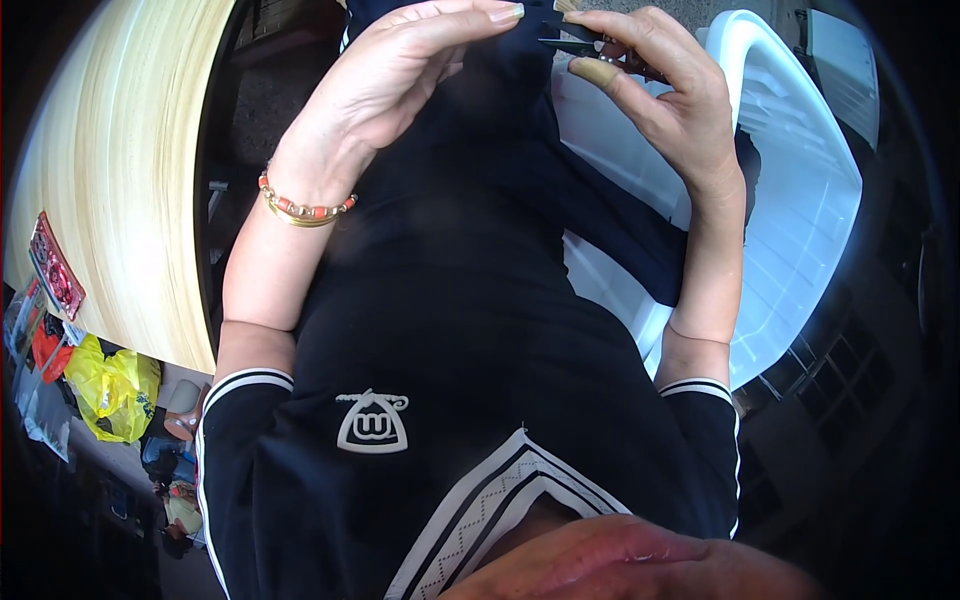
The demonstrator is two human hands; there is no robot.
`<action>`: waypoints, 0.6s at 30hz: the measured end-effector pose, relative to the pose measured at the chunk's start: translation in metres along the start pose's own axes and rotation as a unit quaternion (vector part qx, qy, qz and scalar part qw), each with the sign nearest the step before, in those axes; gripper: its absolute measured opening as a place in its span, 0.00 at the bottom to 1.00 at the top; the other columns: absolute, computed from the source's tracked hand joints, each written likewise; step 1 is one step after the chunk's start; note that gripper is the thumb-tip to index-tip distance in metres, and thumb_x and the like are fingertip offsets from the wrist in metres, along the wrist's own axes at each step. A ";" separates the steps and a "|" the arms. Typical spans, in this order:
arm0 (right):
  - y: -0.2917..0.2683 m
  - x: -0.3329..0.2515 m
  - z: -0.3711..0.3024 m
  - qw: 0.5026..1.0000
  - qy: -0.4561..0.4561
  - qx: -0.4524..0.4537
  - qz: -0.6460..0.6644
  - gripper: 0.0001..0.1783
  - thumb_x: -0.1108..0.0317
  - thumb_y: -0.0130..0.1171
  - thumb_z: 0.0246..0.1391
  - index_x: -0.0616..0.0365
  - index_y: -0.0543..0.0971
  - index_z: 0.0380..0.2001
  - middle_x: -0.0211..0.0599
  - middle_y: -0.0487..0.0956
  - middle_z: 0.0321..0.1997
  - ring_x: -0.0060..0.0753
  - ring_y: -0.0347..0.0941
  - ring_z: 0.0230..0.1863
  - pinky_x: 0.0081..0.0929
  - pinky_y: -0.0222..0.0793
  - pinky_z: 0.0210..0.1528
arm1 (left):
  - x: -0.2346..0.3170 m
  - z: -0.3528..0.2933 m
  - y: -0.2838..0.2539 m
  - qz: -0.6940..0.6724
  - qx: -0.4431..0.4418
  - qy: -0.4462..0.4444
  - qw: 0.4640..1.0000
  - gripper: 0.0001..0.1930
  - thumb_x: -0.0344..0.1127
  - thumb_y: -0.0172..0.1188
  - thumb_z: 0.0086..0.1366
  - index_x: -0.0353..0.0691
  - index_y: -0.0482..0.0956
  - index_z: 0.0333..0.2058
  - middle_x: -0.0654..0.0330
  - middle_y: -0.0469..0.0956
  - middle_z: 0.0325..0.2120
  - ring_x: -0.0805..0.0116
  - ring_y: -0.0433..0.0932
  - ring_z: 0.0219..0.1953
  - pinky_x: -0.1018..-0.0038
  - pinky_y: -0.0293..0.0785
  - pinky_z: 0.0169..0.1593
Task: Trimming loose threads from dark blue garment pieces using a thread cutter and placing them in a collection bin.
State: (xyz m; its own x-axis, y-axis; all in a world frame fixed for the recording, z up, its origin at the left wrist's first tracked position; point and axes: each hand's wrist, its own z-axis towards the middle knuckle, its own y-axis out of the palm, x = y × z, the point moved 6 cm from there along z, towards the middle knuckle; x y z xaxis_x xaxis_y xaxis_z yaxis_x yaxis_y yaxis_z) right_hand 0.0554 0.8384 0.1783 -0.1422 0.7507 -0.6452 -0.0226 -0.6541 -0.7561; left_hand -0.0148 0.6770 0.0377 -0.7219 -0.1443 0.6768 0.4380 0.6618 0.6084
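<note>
My right hand [660, 90] is at the top of the view, its fingers and thumb closed around a small dark tool with a thin pointed blade [570, 45]. The blade points left, and the exact kind of tool cannot be made out. A yellowish-brown covering wraps the thumb tip. To the left, my left hand [400, 70] has its fingers curled and its thumb stretched toward the blade, the fingertips drawn together at the upper edge. What they pinch, if anything, is hidden against the dark cloth behind. Beads and a gold-coloured bangle circle the left wrist.
A pale wood-grain table [110, 180] curves along the left, with a red packet [57, 265] on it. Below lie a yellow plastic bag [112, 390] and mixed items. On the right stands a white plastic chair [800, 220]. My dark-clothed lap lies under the hands.
</note>
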 end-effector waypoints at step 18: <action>0.004 -0.010 0.000 0.997 -0.004 -0.030 -0.066 0.17 0.74 0.72 0.50 0.60 0.84 0.46 0.39 0.77 0.30 0.38 0.73 0.29 0.30 0.68 0.32 | 0.002 -0.002 0.014 -0.034 -0.024 0.027 0.999 0.10 0.30 0.62 0.71 0.31 0.84 0.47 0.59 0.86 0.43 0.73 0.82 0.46 0.79 0.75 0.56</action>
State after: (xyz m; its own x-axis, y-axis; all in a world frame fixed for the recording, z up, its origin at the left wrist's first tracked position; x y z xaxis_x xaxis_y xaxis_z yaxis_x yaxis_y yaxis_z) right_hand 0.0567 0.8283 0.1822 -0.1492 0.8285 -0.5397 0.0187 -0.5434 -0.8393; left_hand -0.0093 0.6839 0.0485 -0.7219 -0.2272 0.6536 0.4149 0.6137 0.6717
